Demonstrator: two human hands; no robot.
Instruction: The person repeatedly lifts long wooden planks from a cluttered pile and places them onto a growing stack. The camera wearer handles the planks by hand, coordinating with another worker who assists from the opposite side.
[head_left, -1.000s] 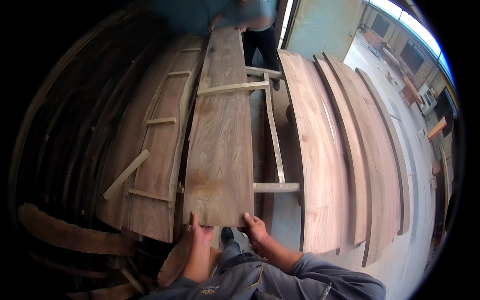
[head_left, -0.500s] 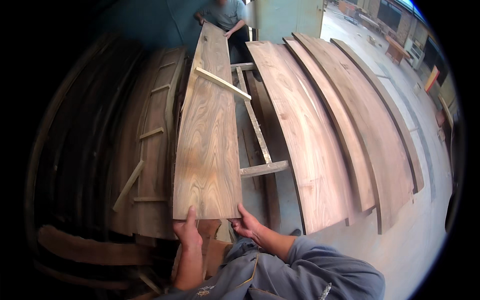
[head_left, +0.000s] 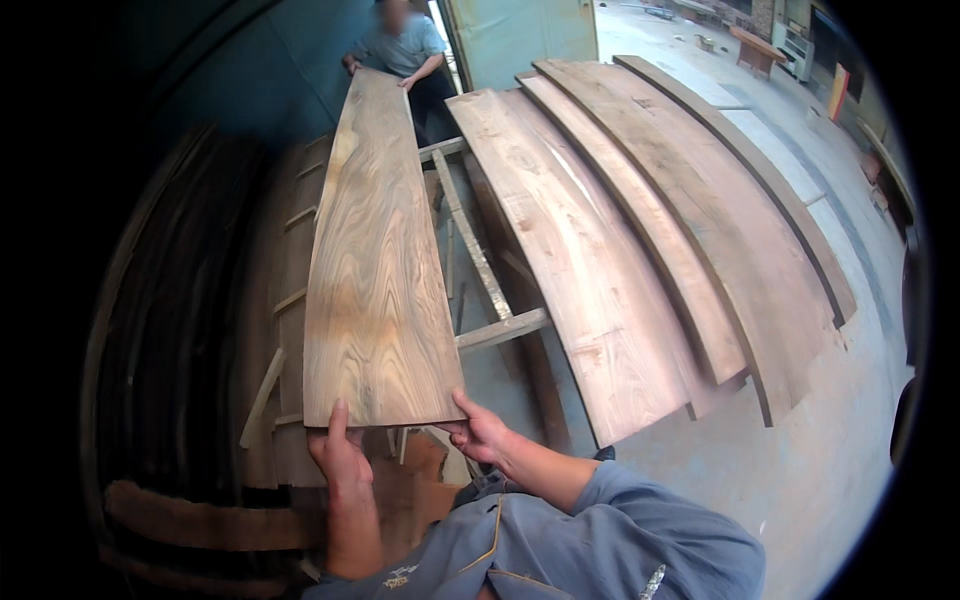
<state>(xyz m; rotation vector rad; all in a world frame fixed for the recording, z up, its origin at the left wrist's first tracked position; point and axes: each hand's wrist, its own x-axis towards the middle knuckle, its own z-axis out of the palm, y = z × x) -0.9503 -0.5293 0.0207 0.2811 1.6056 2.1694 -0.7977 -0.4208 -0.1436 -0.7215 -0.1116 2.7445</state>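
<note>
The long swirl-grained plank [head_left: 375, 250] runs out ahead of your left grip [head_left: 343, 455] and right grip [head_left: 482, 435], its far end in a co-worker's hands [head_left: 407, 83]; if the two of you lift, turn or lower out of step, it could twist and wrench a corner away from you. To the right of your right grip, across a gap, lies a broad pale plank [head_left: 570, 280]; a sideways swing could knock edge against edge and chip either one. In that gap, ahead of your right grip, a wooden frame [head_left: 475, 245] shows; I cannot tell whether your plank rests on it, so a sudden drop could pinch you underneath. Beyond your left grip, a narrow batten [head_left: 262, 398] lies slantwise, and a low-carried edge could catch it. Your left forearm [head_left: 352, 530] rises almost upright, while your right forearm [head_left: 545, 468] slants in to its grip from the outer side. Each grip pinches the plank near a corner of the closer end: left thumb [head_left: 339, 414] on the upper face, right thumb [head_left: 462, 400] by the side edge, fingers beneath and mostly hidden.
</note>
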